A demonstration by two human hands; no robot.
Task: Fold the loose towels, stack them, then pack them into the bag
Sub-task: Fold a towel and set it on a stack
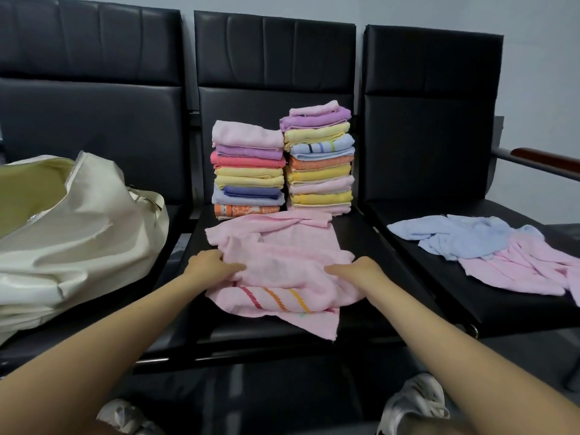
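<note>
both hands on a loose pink towel, middle seat

left hand and right hand each grasp the rumpled pink towel. two folded stacks stand just beyond it. the open cream bag sits left; loose blue and pink towels lie right.

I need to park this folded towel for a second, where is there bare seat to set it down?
Bare patches: the right seat left of the blue towel, and the middle seat's front strip below the pink towel. Crowded: the stacks fill the back of the middle seat, and the bag covers the left seat.
</note>
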